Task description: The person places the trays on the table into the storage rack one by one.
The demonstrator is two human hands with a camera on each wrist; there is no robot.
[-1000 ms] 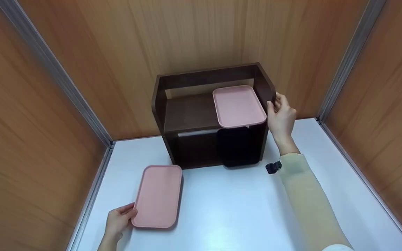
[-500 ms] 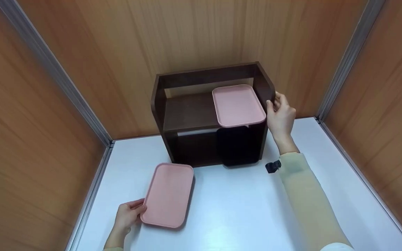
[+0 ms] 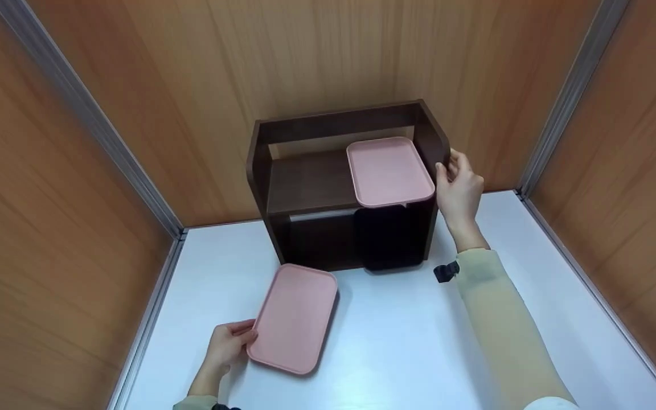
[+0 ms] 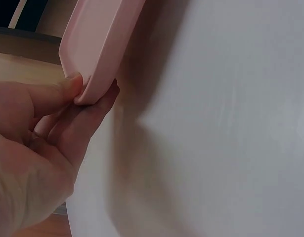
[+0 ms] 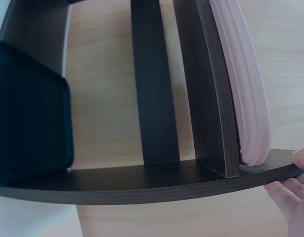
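Pinching the near corner of a pink tray (image 3: 295,318), the left hand (image 3: 226,347) has its thumb on the rim and its fingers (image 4: 87,123) curled underneath. This tray lies on the white desk (image 3: 396,341), stretching away from that hand toward the dark wooden shelf unit (image 3: 311,188). The right hand (image 3: 458,191) grips the unit's right side panel, fingers wrapped over its edge. Just left of that hand a second pink tray (image 3: 389,171) sits on the upper shelf, and a black tray (image 3: 388,238) stands in the compartment below it.
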